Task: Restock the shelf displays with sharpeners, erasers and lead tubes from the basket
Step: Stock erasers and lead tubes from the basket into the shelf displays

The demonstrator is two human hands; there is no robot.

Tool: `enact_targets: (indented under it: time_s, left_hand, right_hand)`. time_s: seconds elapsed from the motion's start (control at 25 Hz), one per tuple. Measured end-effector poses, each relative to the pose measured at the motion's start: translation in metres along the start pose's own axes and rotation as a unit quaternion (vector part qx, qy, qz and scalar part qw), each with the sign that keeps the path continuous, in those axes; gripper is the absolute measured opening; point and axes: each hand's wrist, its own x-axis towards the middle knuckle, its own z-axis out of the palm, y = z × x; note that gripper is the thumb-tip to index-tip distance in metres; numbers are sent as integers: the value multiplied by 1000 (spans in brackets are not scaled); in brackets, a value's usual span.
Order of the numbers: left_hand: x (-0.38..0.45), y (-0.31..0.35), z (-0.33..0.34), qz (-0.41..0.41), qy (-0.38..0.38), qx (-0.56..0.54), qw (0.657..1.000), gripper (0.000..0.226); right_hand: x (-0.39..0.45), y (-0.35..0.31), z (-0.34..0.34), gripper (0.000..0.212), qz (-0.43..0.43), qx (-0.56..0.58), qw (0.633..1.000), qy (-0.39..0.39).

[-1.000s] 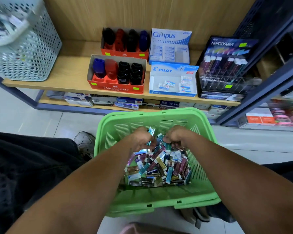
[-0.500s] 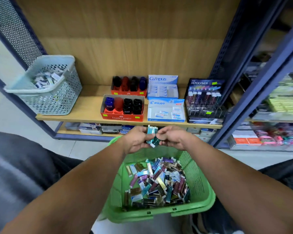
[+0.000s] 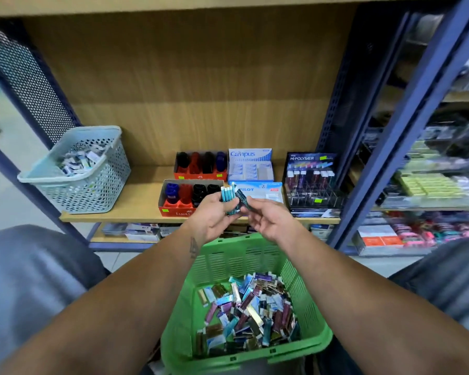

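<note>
Left hand (image 3: 214, 217) grips a fanned bunch of teal lead tubes (image 3: 229, 197), upright, likely to sort them by colour. Right hand (image 3: 268, 220) pinches one darker tube (image 3: 243, 200) at the fan's 3 o'clock edge, touching it. Below, at 6 o'clock, the green basket (image 3: 320, 334) holds the loose stock. At 2 o'clock stands the Hi-Polymer rack (image 3: 313, 182), front slots bare. Sharpener boxes (image 3: 190, 197) and eraser boxes (image 3: 251, 166) sit behind the hands; nothing blocks the rack.
</note>
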Motion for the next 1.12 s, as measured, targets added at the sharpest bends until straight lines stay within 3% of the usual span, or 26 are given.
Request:
enact_targets:
  time_s: [0.2, 0.32, 0.44, 0.52, 0.68, 0.92, 1.0, 1.12]
  left_hand:
    - [10, 11, 21, 12, -35, 39, 999, 29]
    - [20, 17, 27, 7, -67, 90, 994, 26]
    - [37, 15, 37, 17, -83, 135, 987, 21]
    - [51, 12, 45, 23, -77, 146, 986, 19]
    - [74, 8, 55, 21, -92, 159, 983, 21]
    - [106, -10, 61, -9, -120, 174, 977, 17]
    - [114, -14, 65, 0, -126, 212, 969, 15]
    - [126, -16, 80, 4, -130, 259, 957, 15]
  right_hand:
    - [-2, -12, 7, 10, -91, -120, 986, 66]
    - [-2, -39, 2, 17, -142, -197, 969, 52]
    - [1, -76, -1, 34, -225, -325, 919, -9]
    - [4, -94, -5, 33, -256, -402, 878, -49]
    - [30, -102, -28, 31, -303, -530, 791, -37]
    - [51, -111, -52, 38, -304, -569, 763, -39]
    - [51, -115, -53, 42, -300, -605, 736, -51]
    - [60, -119, -61, 26, -325, -631, 703, -34]
